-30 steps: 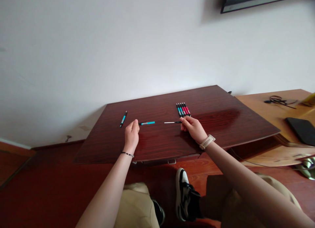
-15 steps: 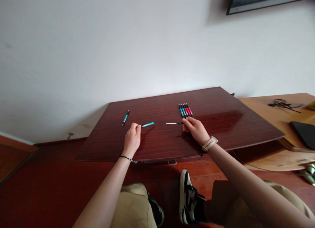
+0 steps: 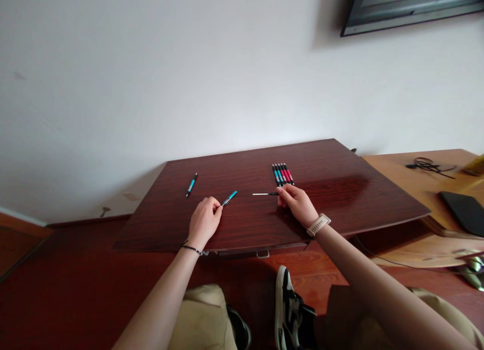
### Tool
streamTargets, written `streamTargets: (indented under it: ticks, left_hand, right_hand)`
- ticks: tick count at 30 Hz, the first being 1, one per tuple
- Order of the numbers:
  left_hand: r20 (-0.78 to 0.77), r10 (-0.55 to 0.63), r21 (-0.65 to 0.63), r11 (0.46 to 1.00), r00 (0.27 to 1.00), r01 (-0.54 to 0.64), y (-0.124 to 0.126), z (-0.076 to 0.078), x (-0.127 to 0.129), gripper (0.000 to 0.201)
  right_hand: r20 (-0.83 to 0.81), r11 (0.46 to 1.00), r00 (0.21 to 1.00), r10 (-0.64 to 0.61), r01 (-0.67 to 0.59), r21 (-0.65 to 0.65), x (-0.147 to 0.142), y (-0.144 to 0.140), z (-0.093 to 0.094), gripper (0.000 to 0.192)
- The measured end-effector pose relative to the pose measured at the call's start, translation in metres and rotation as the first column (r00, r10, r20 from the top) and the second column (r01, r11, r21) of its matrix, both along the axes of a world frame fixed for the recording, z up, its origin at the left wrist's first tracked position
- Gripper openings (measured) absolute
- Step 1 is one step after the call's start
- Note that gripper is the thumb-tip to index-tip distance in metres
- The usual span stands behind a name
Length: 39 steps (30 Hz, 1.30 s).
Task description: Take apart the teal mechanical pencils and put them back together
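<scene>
Left hand: Fingers narrow, pinched on the near end of a slim turquoise pen barrel; the contact itself is partly hidden.
Right hand: Fingers narrow, holding a small black pen section with a thin white rod projecting toward the left hand.
Barrel and rod: Apart, both at the middle of the dark red-brown wood-grain tabletop. Whether the barrel touches the surface cannot be determined.
Change: Over the last second the barrel has turned from nearly crosswise to a slant, free end toward the far edge. The rod remains nearly crosswise.
Effect: Barrel and rod are no longer in line; judged from their form, they are separated parts of one pen.
Pen row: Turquoise and pinkish-red pens with black ends lie side by side just beyond the right hand, right of the tabletop's middle.
Single pen: A turquoise-and-black pen lies near the left edge, toward the far left corner.
Adjacent desk: Light-brown wooden desk beyond the right edge, carrying a black cable and a flat black object.
</scene>
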<state>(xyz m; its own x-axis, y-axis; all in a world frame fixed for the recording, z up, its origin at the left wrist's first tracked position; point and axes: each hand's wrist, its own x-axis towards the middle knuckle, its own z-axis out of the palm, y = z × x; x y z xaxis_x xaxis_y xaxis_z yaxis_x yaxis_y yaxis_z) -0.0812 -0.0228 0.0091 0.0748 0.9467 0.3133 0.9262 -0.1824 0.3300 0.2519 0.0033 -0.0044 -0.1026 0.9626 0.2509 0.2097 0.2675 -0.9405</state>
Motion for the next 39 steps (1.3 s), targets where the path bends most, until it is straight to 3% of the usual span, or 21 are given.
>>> streamTargets:
  ticks: [4, 7, 14, 19, 25, 39]
  left_hand:
    - [-0.027, 0.033, -0.033, 0.999, 0.999, -0.034, 0.0, 0.002, -0.001, 0.011]
    - [-0.003, 0.02, 0.013, 1.0, 1.0, -0.02, -0.002, 0.006, 0.004, 0.004]
    - [0.129, -0.327, 0.139, 0.941, 0.936, 0.309, -0.015, 0.016, 0.045, 0.02]
    - [0.112, -0.424, 0.142, 0.902, 0.899, 0.407, -0.015, 0.012, 0.07, 0.027]
    - [0.111, -0.45, 0.129, 0.891, 0.886, 0.436, -0.004, 0.006, 0.084, 0.015]
    - [0.04, -0.426, 0.14, 0.898, 0.904, 0.417, 0.008, 0.004, 0.093, 0.018]
  right_hand:
    - [0.002, 1.0, 1.0, 0.003, -0.003, 0.004, -0.001, 0.0, 0.0, 0.053]
    - [0.014, 1.0, 1.0, 0.014, -0.014, 0.004, -0.001, 0.001, -0.001, 0.052]
    - [0.052, 0.999, 0.997, 0.053, -0.054, 0.001, -0.004, 0.0, -0.002, 0.048]
    - [0.088, 0.996, 0.993, 0.084, -0.084, -0.01, -0.006, 0.0, -0.004, 0.044]
    - [0.112, 0.993, 0.987, 0.114, -0.115, 0.0, -0.007, 0.0, -0.004, 0.043]
    - [0.052, 0.983, 0.982, 0.181, -0.179, -0.034, -0.007, 0.002, -0.007, 0.029]
